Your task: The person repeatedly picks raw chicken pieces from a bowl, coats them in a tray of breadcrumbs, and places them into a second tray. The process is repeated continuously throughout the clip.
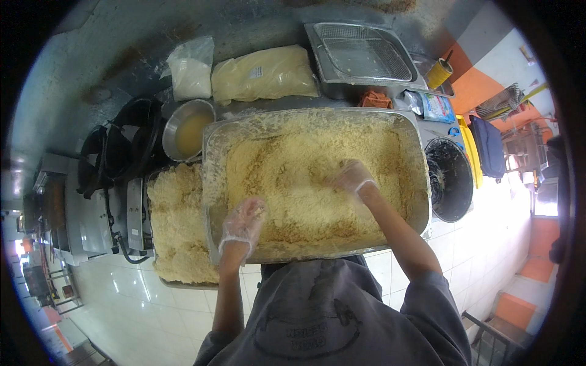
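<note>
A large metal pan [210, 183] holds a deep bed of pale yellow breading flour [299, 210], clumpy in places. Over the pan's left side is my left hand [243, 222], in a clear plastic glove with crumbs stuck to it. Its fingers are loosely bent and apart, and I see nothing held in them. My right hand [354, 175], gloved too, reaches to the flour right of the middle. Motion smears its fingers, so whether they hold anything cannot be made out.
Left of the pan is a tray heaped with breaded pieces [180, 222]; beyond it, a bowl of yellowish liquid [192, 131]. Behind stand a bag of white powder [191, 70], a large bag of flour [265, 74] and a wire basket [366, 55]. A dark bucket [450, 180] stands right.
</note>
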A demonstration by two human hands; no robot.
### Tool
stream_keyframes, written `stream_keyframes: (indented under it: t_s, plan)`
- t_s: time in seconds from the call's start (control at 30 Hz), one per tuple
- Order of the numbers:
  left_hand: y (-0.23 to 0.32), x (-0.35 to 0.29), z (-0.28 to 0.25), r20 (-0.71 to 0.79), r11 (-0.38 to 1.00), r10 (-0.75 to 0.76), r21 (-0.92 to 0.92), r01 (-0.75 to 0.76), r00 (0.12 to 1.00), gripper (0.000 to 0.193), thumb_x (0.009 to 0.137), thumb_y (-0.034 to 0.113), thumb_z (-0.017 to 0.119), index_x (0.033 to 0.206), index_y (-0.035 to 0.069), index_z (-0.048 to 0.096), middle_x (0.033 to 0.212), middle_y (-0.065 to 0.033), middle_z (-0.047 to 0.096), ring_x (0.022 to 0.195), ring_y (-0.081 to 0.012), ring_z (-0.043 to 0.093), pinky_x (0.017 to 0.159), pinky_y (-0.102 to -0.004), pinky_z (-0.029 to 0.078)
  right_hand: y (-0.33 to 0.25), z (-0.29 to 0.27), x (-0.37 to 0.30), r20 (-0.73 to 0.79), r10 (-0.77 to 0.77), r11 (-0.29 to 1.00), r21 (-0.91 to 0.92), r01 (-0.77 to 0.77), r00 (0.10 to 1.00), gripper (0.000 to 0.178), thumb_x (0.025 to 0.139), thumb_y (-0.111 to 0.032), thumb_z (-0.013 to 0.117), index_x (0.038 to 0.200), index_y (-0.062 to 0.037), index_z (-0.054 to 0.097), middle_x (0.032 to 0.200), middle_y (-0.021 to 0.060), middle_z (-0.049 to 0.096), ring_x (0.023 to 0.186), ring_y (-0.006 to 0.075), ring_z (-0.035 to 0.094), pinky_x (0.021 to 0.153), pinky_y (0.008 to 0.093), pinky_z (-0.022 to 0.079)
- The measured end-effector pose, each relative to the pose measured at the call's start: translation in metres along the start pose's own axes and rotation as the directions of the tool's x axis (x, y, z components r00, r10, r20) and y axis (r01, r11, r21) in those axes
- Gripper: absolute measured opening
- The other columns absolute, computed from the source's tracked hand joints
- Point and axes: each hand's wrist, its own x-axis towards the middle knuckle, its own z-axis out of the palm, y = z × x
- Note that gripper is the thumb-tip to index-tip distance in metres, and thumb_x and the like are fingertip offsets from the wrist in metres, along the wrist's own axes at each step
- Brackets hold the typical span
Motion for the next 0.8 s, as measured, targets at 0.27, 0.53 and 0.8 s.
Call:
stream_keyframes:
  t_s: [0.27,0.53,0.8]
  plan:
    - [0.015,0.000,0.001,0.059,0.994,-0.031,-0.101,0.037,0.998,0.025,0.093,0.011,0.061,0.118,0.008,0.063,0.118,-0.0107,0.064,0.108,-0.0257,0.065,0.091,-0.0344,0.050,-0.019,-0.100,-0.060,-0.123,0.271,0.875,0.446,-0.191,0.955,0.044,0.088,-0.022,0.075,0.127,-0.0088,0.060,0.108,0.0046,0.071,0.088,0.0162,0.066,0.076,0.0294,0.055]
    - [0.022,0.009,-0.004,0.248,0.808,0.259,0.474,-0.350,0.934,0.029,0.092,0.012,0.061,0.121,0.008,0.061,0.119,-0.0125,0.063,0.109,-0.0302,0.064,0.094,-0.0380,0.051,-0.072,-0.109,-0.069,-0.319,-0.248,0.762,-0.647,-0.019,0.915,0.024,0.092,-0.026,0.065,0.088,-0.0023,0.065,0.079,0.0139,0.067,0.070,0.0242,0.067,0.063,0.0358,0.055]
    - [0.025,0.043,0.003,0.353,0.897,-0.277,0.429,0.109,0.894,0.050,0.097,0.037,0.058,0.131,0.000,0.056,0.128,-0.0240,0.062,0.118,-0.0389,0.060,0.100,-0.0460,0.046,-0.070,-0.049,-0.051,-0.043,-0.249,0.946,-0.227,0.233,0.968,0.037,0.099,-0.038,0.055,0.094,-0.0038,0.067,0.081,0.0133,0.063,0.076,0.0238,0.062,0.070,0.0370,0.054]
